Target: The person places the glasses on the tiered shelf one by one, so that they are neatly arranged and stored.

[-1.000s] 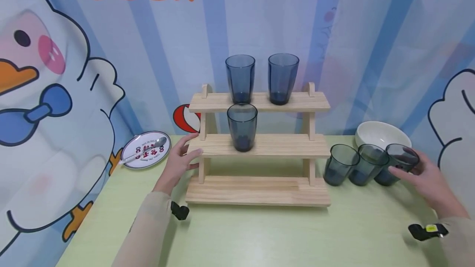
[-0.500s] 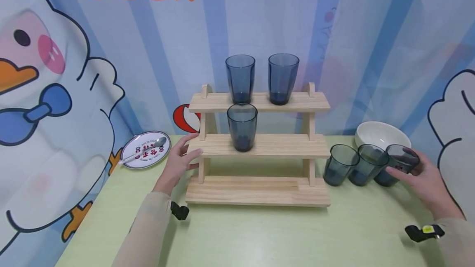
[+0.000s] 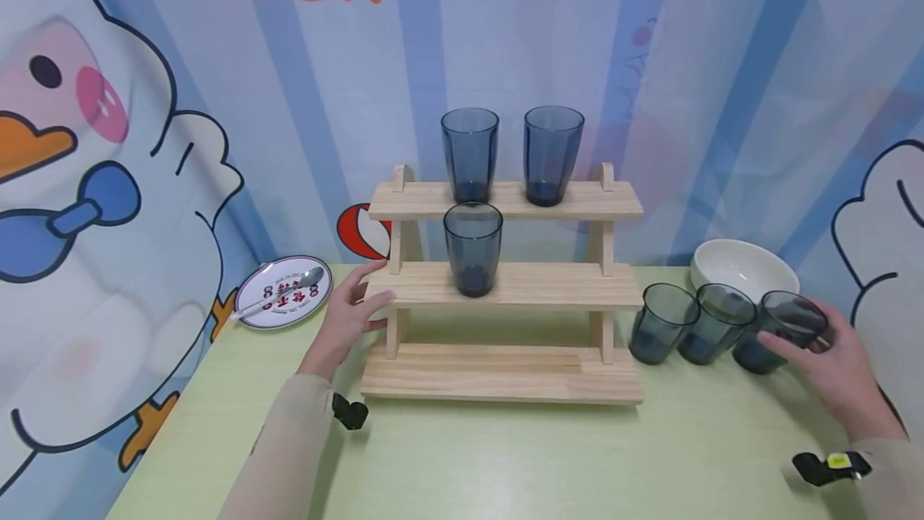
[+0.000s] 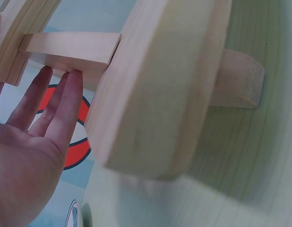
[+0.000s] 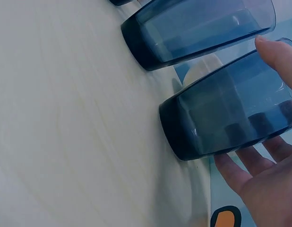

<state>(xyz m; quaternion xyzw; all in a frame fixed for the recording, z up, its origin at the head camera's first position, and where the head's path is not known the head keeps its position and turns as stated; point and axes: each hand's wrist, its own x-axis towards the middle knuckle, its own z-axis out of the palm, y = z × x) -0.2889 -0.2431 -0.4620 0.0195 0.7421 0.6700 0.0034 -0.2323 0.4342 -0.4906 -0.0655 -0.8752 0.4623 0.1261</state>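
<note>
My right hand [image 3: 840,371] grips a dark blue-grey drinking glass [image 3: 780,335], thumb on one side and fingers round the other. In the right wrist view the held glass [image 5: 226,109] stands apart from its neighbour, its base close over the table. Two matching glasses, one [image 3: 722,327] beside the other [image 3: 660,327], stand left of it. My left hand [image 3: 346,323] holds the left end of a three-tier wooden shelf [image 3: 556,283], thumb at the middle board's front. In the left wrist view, fingertips [image 4: 75,78] touch an upright.
Two glasses [image 3: 469,155] stand on the top board and one glass [image 3: 472,255] on the middle board. A white bowl [image 3: 743,267] sits behind the right-hand glasses. At the left lies an oval plate [image 3: 289,318] with a spoon [image 3: 277,295]. A printed curtain [image 3: 303,95] hangs behind.
The right hand has shifted its glass slightly right and towards me, widening the gap to the middle glass. My left hand keeps its place on the shelf.
</note>
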